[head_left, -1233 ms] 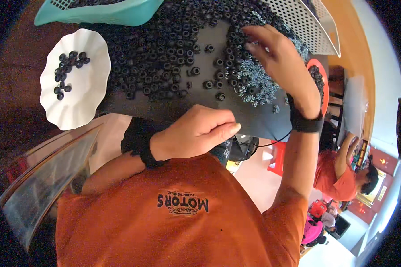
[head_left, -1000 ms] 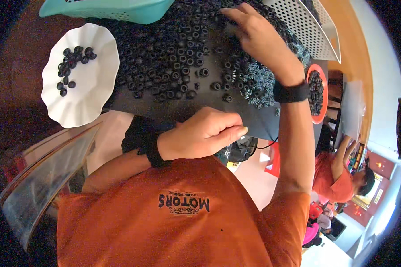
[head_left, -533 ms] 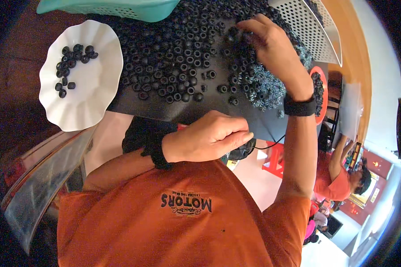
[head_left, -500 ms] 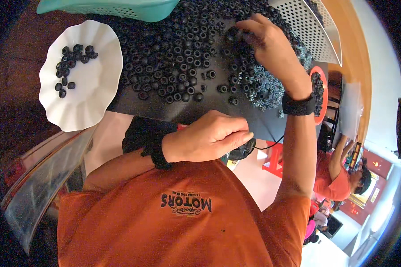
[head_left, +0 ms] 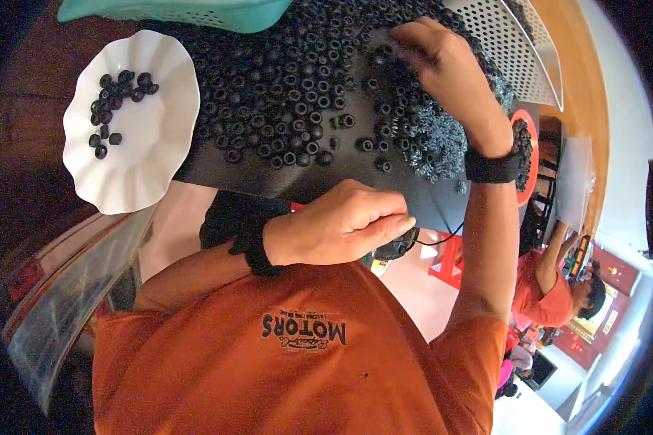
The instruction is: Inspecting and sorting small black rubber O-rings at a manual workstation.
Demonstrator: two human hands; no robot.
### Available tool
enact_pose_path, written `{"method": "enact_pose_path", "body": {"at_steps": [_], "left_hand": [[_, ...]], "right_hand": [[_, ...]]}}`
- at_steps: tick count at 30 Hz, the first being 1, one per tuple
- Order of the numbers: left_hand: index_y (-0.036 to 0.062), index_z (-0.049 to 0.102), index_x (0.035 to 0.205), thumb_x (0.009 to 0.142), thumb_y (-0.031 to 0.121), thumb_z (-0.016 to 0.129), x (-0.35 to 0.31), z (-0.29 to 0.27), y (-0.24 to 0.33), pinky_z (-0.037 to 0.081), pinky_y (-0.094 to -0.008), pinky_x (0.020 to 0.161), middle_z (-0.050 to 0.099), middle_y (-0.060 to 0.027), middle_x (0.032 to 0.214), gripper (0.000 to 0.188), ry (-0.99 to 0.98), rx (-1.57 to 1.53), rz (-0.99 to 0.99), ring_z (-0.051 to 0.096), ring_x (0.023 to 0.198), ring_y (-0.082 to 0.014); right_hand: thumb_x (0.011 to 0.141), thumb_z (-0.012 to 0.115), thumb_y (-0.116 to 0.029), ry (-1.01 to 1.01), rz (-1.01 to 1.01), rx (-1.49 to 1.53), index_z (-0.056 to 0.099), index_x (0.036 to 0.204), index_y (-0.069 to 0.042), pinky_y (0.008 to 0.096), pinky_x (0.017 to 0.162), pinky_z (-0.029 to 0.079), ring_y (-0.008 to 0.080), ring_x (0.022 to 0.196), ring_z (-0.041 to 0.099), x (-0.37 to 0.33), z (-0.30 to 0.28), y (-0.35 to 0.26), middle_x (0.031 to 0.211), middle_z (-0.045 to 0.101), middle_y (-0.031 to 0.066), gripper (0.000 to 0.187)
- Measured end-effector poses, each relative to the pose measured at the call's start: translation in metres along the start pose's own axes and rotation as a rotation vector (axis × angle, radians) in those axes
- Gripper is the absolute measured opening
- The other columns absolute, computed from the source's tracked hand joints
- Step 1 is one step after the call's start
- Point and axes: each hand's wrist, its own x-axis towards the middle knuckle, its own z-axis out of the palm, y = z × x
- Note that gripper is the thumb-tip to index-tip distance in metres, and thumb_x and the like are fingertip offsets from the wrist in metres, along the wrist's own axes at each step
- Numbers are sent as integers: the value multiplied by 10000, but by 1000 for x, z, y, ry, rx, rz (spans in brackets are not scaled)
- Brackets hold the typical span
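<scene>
My left hand [head_left: 341,223] is closed in front of my shirt, thumb pressed against the curled fingers; whatever it may hold is hidden. At the far side, my right hand [head_left: 457,76] is over a spread of small black hollow ring-like parts [head_left: 297,94]. Its fingertips are smeared by motion among these parts, so I cannot see whether they grip one. Under and beside that wrist lies a heap of small blue-grey pieces, perhaps springs [head_left: 434,141]. On the left, a white plate with a wavy rim [head_left: 134,177] holds several black parts [head_left: 116,94].
A teal basket [head_left: 196,13] stands at the far left and a white perforated basket [head_left: 511,47] at the far right. Past my right wrist is a red-orange dish [head_left: 534,156] with small black bits. A person in orange [head_left: 548,283] is off to the right.
My right hand has shifted slightly right, its fingers still moving among the black parts. The left hand and the plate stay about where they were.
</scene>
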Motion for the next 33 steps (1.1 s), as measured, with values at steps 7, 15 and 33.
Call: {"method": "enact_pose_path", "body": {"at_steps": [7, 15, 33], "left_hand": [[0, 555, 880, 917, 165, 534, -1, 3, -6, 403, -327, 524, 490, -106, 624, 169, 21, -1, 17, 508, 536, -212], [36, 545, 954, 989, 278, 397, -2, -1, 2, 395, -252, 576, 436, 16, 663, 286, 188, -648, -213, 443, 598, -93], [70, 509, 1051, 991, 300, 379, 2, 11, 8, 320, -206, 460, 462, 7, 640, 271, 363, -829, -209, 483, 583, -104]], "right_hand": [[793, 602, -89, -59, 2, -109, 605, 992, -16, 381, 744, 464, 350, 846, 578, 2, 6, -10, 904, 584, 168, 211], [797, 655, -43, -63, 193, 484, 596, 919, 24, 226, 669, 405, 121, 706, 500, -55, -49, -66, 790, 550, 35, 151], [755, 679, -14, 305, 164, 601, 661, 994, -4, 273, 586, 456, 188, 674, 573, -115, -16, -112, 769, 587, 92, 240]]}}
